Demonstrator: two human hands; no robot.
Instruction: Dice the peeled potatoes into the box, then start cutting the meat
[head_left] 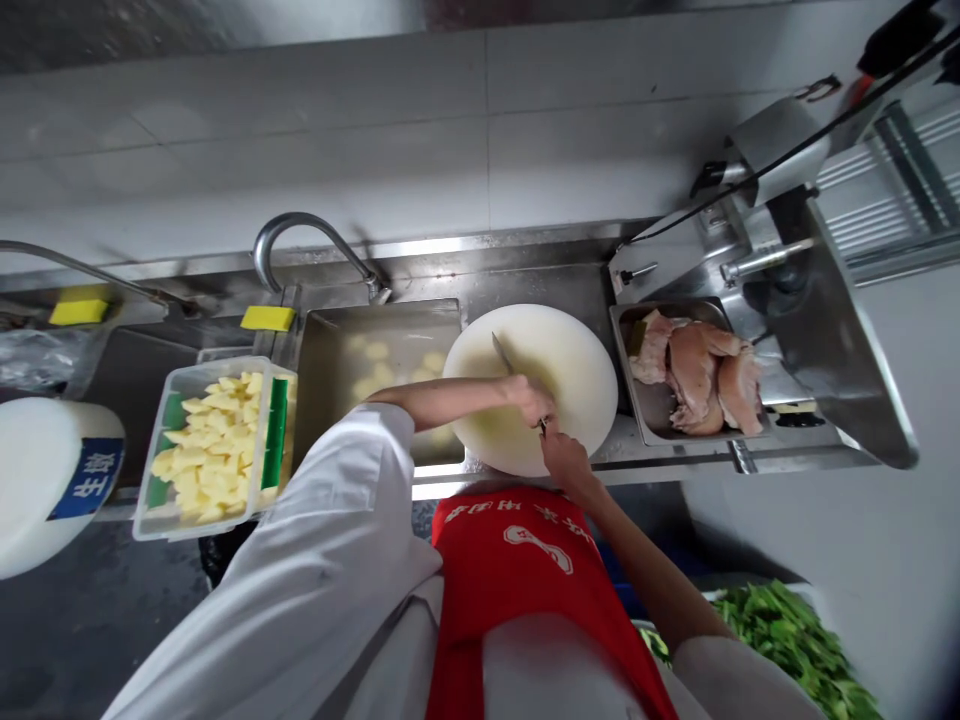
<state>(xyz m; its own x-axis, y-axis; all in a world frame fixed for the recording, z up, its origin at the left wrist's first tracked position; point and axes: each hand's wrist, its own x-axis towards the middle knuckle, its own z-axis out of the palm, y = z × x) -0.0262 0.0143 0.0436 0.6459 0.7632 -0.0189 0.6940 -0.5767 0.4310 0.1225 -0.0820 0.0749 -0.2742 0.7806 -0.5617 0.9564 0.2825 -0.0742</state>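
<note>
A knife [501, 350] lies slantwise over the round white cutting board [585, 365], its blade tip pointing up and left. My left hand [531, 399] is closed around the middle of the knife, which shows on both sides of it. Just below and to the right, my right hand [567, 462] is closed at the knife's handle end, nearly touching my left hand. My fingers hide much of the knife, and whether anything small is under them cannot be seen. The board has wet, yellowish patches.
Left of the board, a sink [322, 350] holds water and pale pieces under a faucet [300, 222]. Further left is a plastic tub [169, 395] of cut yellow pieces. A metal tray [645, 415] of raw meat sits right. Leafy greens [795, 640] are lower right.
</note>
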